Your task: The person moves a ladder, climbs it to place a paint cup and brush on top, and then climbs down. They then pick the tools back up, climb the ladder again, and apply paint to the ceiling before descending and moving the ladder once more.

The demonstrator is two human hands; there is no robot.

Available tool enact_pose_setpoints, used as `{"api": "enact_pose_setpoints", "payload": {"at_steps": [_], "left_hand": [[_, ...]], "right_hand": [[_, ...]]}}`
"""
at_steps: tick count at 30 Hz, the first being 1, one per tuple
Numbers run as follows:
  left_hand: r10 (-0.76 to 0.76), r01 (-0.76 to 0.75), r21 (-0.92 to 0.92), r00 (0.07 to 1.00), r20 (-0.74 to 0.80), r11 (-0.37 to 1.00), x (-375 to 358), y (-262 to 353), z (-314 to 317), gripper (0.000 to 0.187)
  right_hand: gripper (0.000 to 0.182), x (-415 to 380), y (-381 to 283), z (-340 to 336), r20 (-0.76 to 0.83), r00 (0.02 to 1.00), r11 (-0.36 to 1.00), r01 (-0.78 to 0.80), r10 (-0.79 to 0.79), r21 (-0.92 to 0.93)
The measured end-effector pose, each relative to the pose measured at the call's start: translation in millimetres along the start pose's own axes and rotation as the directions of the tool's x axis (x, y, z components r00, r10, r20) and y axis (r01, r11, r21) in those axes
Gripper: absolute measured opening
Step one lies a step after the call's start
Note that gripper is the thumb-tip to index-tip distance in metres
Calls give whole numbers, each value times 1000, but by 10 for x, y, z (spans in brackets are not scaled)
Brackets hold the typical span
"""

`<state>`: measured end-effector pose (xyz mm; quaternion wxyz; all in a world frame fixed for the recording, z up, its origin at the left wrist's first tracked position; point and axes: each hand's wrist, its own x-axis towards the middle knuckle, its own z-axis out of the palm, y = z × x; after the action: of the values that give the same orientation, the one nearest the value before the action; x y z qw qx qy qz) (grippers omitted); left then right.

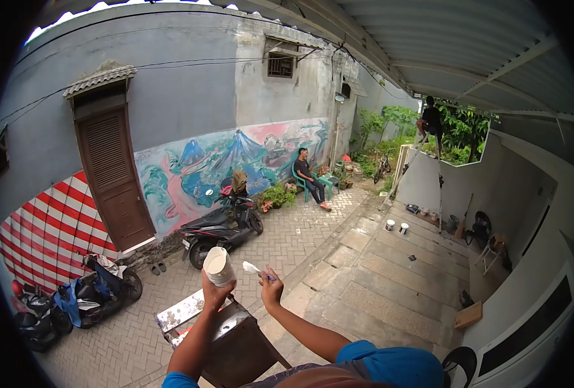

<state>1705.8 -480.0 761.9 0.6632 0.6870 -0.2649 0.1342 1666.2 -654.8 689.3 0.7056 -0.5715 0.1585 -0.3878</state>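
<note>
My left hand (216, 295) is closed around a pale plastic tub (221, 277), raised and tilted a little, with whitish paint inside. My right hand (272, 288) grips a paintbrush (253, 268) just to the right of the tub. White covers the brush's tip, which points left toward the tub without touching it. Below both hands stands a paint-spattered metal stand (180, 313), partly hidden by my left arm.
Motorbikes (225, 223) are parked along the mural wall (199, 165). Someone sits on a green chair (298, 176); another person (431, 119) is high on a ladder (440, 184). Two paint cans (390, 225) stand on the paving. A wooden box (469, 315) lies at right.
</note>
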Motion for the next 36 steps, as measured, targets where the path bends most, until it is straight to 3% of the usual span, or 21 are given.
{"api": "enact_pose_setpoints", "payload": {"at_steps": [8, 10, 14, 17, 20, 23, 28, 30, 32, 34, 36], "left_hand": [[12, -11, 12, 1000, -11, 1000, 3, 0, -2, 84], [8, -7, 44, 1000, -28, 999, 5, 99, 1, 83], [7, -4, 92, 1000, -25, 996, 5, 53, -6, 80], [15, -12, 75, 999, -28, 997, 22, 38, -2, 79], [-5, 5, 33, 1000, -19, 999, 14, -90, -14, 80], [15, -11, 76, 999, -52, 997, -5, -142, -41, 85], [22, -16, 131, 999, -41, 991, 14, -17, -62, 89], [-45, 50, 105, 998, -54, 993, -8, 4, -55, 87], [42, -32, 148, 997, -67, 988, -9, -107, -49, 86], [14, -7, 138, 999, -52, 990, -15, -89, -70, 89], [101, -90, 210, 994, -45, 974, 2, -126, -74, 89]], "right_hand": [[33, -475, 237, 227, 88, 993, 996, -82, 80, 18], [33, -469, 175, 256, 36, 993, 994, -113, 113, -10], [33, -627, -47, 202, 119, 993, 999, -16, 22, -44], [35, -695, -130, 190, 64, 989, 991, -133, 131, 22], [34, -775, -218, 268, 36, 995, 991, -101, 98, 89], [32, -776, -153, 246, 53, 998, 999, -34, 33, 14], [34, -785, -243, 259, 62, 996, 998, -63, 62, 15], [34, -775, -175, 239, 61, 994, 995, -96, 95, 5], [33, -760, -63, 261, 32, 999, 1000, -22, 21, 17], [32, -751, -48, 243, 37, 997, 997, -73, 73, -5], [33, -742, -49, 243, 42, 997, 998, -69, 69, -5]]}}
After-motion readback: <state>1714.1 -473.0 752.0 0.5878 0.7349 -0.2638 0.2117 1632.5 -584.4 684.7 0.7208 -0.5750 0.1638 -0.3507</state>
